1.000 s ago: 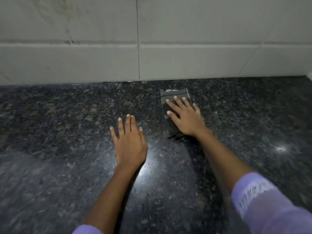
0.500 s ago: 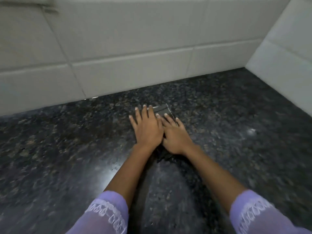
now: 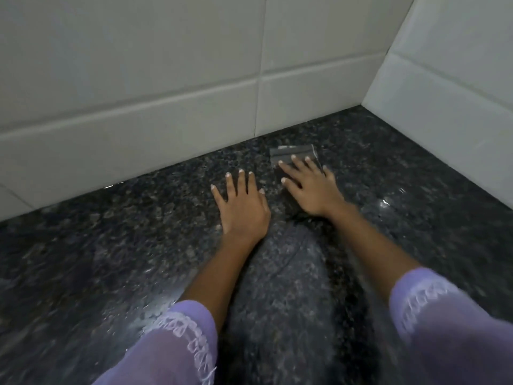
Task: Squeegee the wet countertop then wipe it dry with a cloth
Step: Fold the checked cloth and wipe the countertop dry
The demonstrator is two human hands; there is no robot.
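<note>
We've got the cloth (image 3: pixel 288 155), a small grey folded pad, lying flat on the counter (image 3: pixel 111 245) near the back-right corner, just short of the tiled wall (image 3: pixel 138 79) and well apart from the side wall (image 3: pixel 458 93). Our right hand (image 3: pixel 311 187) lies on top of it w/ fingers straight and spread, palm down. No pinch or curl, just pressing. We judge that's deliberate: a flat palm spreads the load so the whole pad stays in contact w/ the stone and soaks up water rather than skating over it. Only the far edge of the cloth shows past the fingertips; the rest is hidden under the hand.

Our left hand (image 3: pixel 241 204) sits just beside, to the left, also flat on bare counter, fingers extended and loose, holding nothing. Prob. a brace, since we're leaning far in toward the corner and need sthg to take our weight.

No squeegee in view, so we take it we're in the drying stage. Counter looks patchy: duller streak betw. our forearms, glossy wet glints at right near the side wall and at lower left. Those spots likely still need passes.

Lilac lace-trimmed sleeves (image 3: pixel 177 343) sit low over the counter, so they may get damp.
</note>
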